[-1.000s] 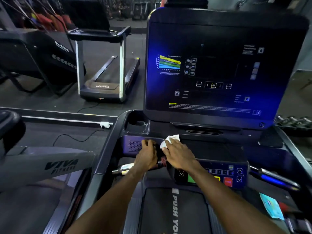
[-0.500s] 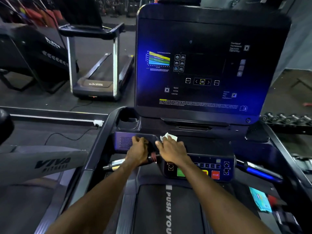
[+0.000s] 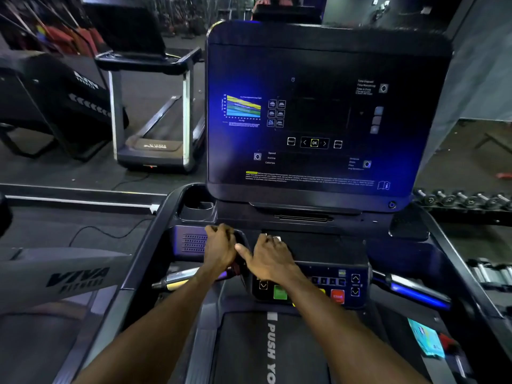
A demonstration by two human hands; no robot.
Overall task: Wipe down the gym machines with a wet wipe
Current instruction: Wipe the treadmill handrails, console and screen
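Wiping the treadmill console (image 3: 304,245): my right hand (image 3: 270,259) lies over the wet wipe (image 3: 277,238) on the dark shelf just below the screen (image 3: 318,115), fingers curled on it so that only a white corner shows at the far side. My left hand (image 3: 220,249), just left of it, rests on the console edge with fingers bent; whether they grip anything I cannot tell. By my reckoning the work is early: screen, button panel (image 3: 340,286), side handles and the neighbouring treadmill (image 3: 155,112) at far left all remain.
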